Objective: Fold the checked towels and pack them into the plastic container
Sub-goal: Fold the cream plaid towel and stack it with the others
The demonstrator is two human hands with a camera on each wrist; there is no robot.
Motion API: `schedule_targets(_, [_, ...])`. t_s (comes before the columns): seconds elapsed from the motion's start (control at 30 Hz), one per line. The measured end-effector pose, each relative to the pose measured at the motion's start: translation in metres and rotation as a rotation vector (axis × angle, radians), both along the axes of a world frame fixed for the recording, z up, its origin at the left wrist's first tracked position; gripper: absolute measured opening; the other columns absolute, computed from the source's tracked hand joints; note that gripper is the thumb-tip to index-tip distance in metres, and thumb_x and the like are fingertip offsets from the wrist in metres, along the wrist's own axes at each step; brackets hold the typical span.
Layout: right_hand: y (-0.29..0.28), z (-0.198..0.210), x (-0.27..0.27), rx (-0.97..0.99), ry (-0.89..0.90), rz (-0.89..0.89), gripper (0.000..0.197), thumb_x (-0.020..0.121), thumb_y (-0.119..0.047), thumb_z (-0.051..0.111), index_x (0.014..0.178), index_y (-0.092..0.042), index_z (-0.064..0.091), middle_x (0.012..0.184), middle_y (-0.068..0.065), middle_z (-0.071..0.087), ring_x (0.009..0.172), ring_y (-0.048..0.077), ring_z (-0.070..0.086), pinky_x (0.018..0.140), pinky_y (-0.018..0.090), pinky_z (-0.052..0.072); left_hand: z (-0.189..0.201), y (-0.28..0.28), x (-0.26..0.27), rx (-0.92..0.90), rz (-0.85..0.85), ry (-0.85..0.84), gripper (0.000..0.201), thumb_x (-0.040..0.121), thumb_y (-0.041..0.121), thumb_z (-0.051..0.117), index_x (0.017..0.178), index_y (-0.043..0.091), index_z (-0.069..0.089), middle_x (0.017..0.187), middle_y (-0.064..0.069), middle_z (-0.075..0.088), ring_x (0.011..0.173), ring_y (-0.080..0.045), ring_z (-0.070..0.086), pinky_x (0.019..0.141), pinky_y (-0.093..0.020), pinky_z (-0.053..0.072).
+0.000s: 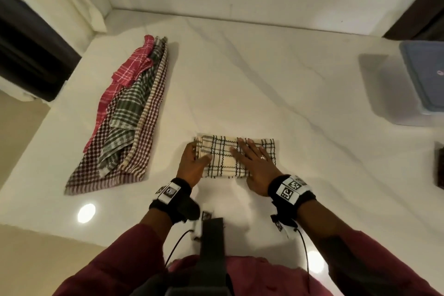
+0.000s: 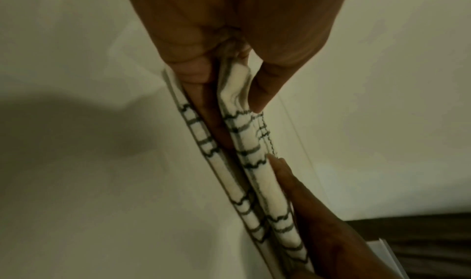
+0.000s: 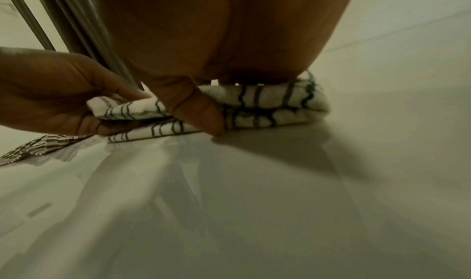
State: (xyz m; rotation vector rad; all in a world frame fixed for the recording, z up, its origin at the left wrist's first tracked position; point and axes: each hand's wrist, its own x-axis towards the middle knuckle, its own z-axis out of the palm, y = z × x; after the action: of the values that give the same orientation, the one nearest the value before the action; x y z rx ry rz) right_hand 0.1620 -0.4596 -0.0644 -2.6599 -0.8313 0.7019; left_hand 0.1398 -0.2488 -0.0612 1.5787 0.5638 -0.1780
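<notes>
A white towel with dark checks lies folded into a short band in the middle of the white counter. My left hand grips its left end, thumb on top and fingers tucked under the upper layer. The left wrist view shows that pinch on the towel, the left hand lifting the top layer a little. My right hand lies flat on the right half and presses it down. In the right wrist view my right hand covers the towel. The plastic container, blue lid on, stands far right.
A loose pile of checked towels in pink, green and maroon lies at the left of the counter. A dark object sits at the right edge. Walls close off the back, and the counter's front edge runs near my body.
</notes>
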Motion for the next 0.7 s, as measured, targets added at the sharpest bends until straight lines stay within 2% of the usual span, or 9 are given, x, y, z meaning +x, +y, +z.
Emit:
schedule_targets(0.07, [-0.032,0.000,-0.006,0.040,0.025,-0.020,0.098,0.079,-0.024,0.062,0.151,-0.034,-0.003,0.155,-0.007,-0.024,0.142,0.014,-0.023,0.117,0.038,-0.012,-0.003,-0.016,-0.005,-0.035,-0.081,0.024,0.037,0.087,-0.001,0.061,0.116,0.016,0.047,0.108,-0.003,0.064,0.101,-0.025,0.062,0.087,-0.046,0.052])
schedule_targets(0.13, [-0.060,0.002,-0.016,0.100,0.036,-0.063,0.099,0.076,-0.054,0.065,0.151,-0.037,0.002,0.159,-0.008,-0.015,0.143,0.013,-0.019,0.117,0.037,-0.009,-0.006,-0.033,-0.007,-0.061,-0.159,0.027,0.040,0.087,-0.001,0.061,0.119,0.016,0.046,0.112,-0.005,0.064,0.106,-0.028,0.062,0.090,-0.051,0.051])
schedule_targets(0.2, [-0.075,0.008,-0.023,0.129,0.068,-0.170,0.099,0.069,-0.082,0.050,0.150,-0.038,0.013,0.159,-0.010,-0.006,0.144,0.010,-0.013,0.119,0.040,-0.003,-0.004,-0.052,-0.009,-0.059,-0.225,-0.006,0.043,0.086,-0.003,0.061,0.121,0.014,0.043,0.120,-0.010,0.060,0.113,-0.030,0.059,0.096,-0.050,0.048])
schedule_targets(0.23, [-0.080,0.010,-0.027,0.154,0.074,-0.242,0.096,0.069,-0.085,0.045,0.149,-0.037,0.021,0.160,-0.010,0.000,0.146,0.010,-0.007,0.120,0.041,0.001,-0.004,-0.062,-0.010,-0.039,-0.256,-0.028,0.047,0.086,-0.002,0.062,0.124,0.014,0.041,0.126,-0.013,0.057,0.116,-0.028,0.056,0.099,-0.048,0.046])
schedule_targets(0.27, [-0.083,0.012,-0.028,0.200,0.057,-0.321,0.089,0.073,-0.081,0.047,0.146,-0.035,0.030,0.160,-0.009,0.008,0.147,0.011,0.000,0.120,0.042,0.006,-0.003,-0.072,-0.011,0.005,-0.285,-0.050,0.053,0.085,0.001,0.064,0.130,0.012,0.037,0.132,-0.013,0.052,0.119,-0.026,0.053,0.103,-0.046,0.043])
schedule_targets(0.33, [-0.082,0.014,-0.031,0.293,-0.018,-0.473,0.065,0.084,-0.055,0.060,0.140,-0.026,0.044,0.157,-0.002,0.023,0.146,0.017,0.016,0.118,0.042,0.019,0.000,-0.087,-0.015,0.106,-0.327,-0.082,0.073,0.085,0.003,0.063,0.145,0.011,0.023,0.143,-0.008,0.041,0.128,-0.021,0.044,0.109,-0.040,0.037])
schedule_targets(0.43, [-0.060,0.017,-0.038,0.379,-0.078,-0.574,0.050,0.091,-0.024,0.060,0.139,-0.019,0.047,0.157,0.003,0.022,0.146,0.021,0.019,0.117,0.036,0.021,0.004,-0.092,-0.019,0.252,-0.354,-0.179,0.085,0.083,-0.006,0.057,0.150,0.015,0.010,0.153,-0.007,0.026,0.139,-0.020,0.031,0.115,-0.039,0.028])
schedule_targets(0.57, [-0.019,0.020,-0.041,0.344,-0.070,-0.449,0.059,0.092,-0.014,0.051,0.148,-0.016,0.033,0.160,0.007,0.009,0.148,0.025,0.005,0.119,0.036,0.008,0.004,-0.086,-0.027,0.322,-0.394,-0.378,0.076,0.083,-0.013,0.042,0.149,0.018,0.020,0.154,-0.003,0.029,0.141,-0.016,0.028,0.116,-0.043,0.025])
schedule_targets(0.7, [0.000,0.021,-0.037,0.307,-0.158,-0.436,0.064,0.092,-0.015,0.047,0.151,-0.015,0.023,0.160,0.009,0.005,0.148,0.026,-0.001,0.118,0.034,-0.003,0.005,-0.081,-0.033,0.307,-0.330,-0.511,0.054,0.094,0.004,0.038,0.145,0.020,0.031,0.149,0.002,0.038,0.137,-0.008,0.036,0.114,-0.037,0.029])
